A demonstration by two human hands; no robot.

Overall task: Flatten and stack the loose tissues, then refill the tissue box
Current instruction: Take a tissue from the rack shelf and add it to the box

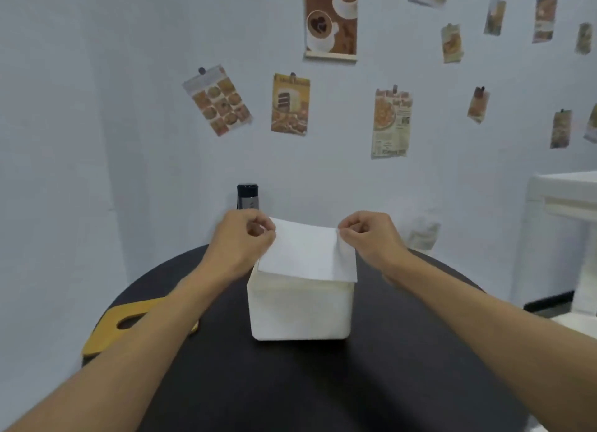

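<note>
Tissue (307, 254) pinched by left hand (239, 241), right hand (371, 238); perhaps touching box (300, 309).

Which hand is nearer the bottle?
Left. The left hand is just in front of the bottle; the right hand is farther right, across the tissue both pinch.
</note>
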